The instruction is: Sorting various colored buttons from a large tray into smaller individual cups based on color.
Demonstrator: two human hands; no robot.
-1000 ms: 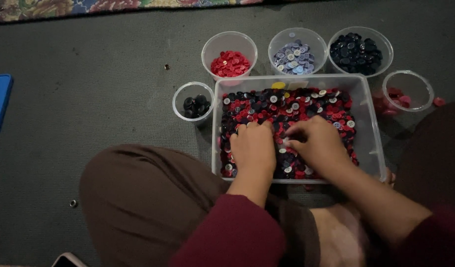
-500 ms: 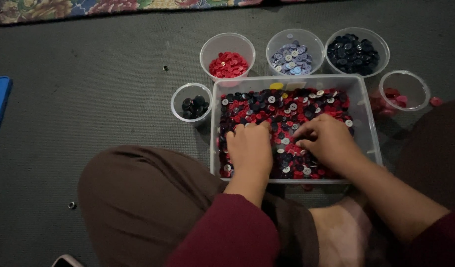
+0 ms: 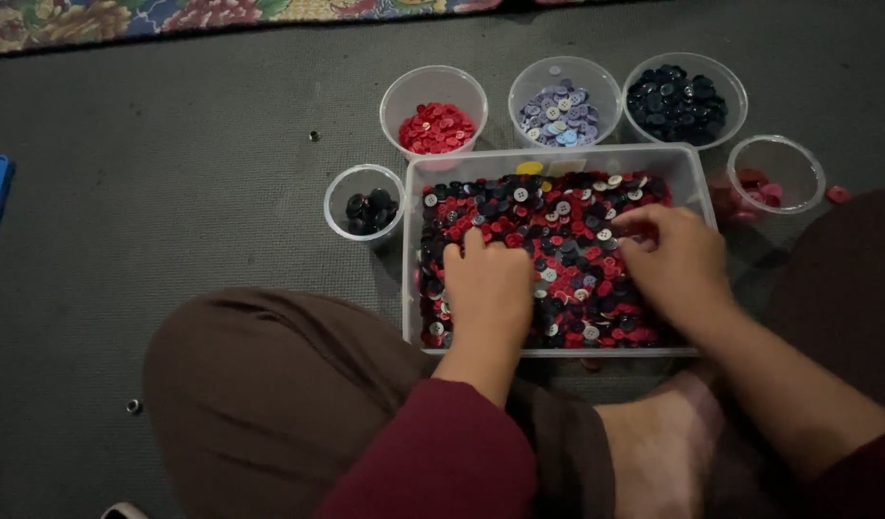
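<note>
**Both hands down in the mixed button tray**

Finding: the left hand (image 3: 487,288) lies palm-down on the mixed buttons (image 3: 558,240) in the clear rectangular tray (image 3: 697,173), fingers loosely spread and pressed flat, pinching nothing that shows. The right hand (image 3: 678,259) rests on the pile to the far side of the tray, fingertips drawn together at the button surface; whether a button sits between them cannot be told.

Judgement on method: picking goes best with one button lifted cleanly by thumb and forefinger while the flat hand steadies the pile; raking risks flicking pieces over the low wall.

Condition of item: the buttons are small, round, mostly red, dark navy and white, heaped in a shallow layer filling the tray on the grey floor.

Ahead of the fingertips stand the red-button cup (image 3: 435,125), the lilac-button cup (image 3: 561,113) and the dark-button cup (image 3: 680,101).
</note>
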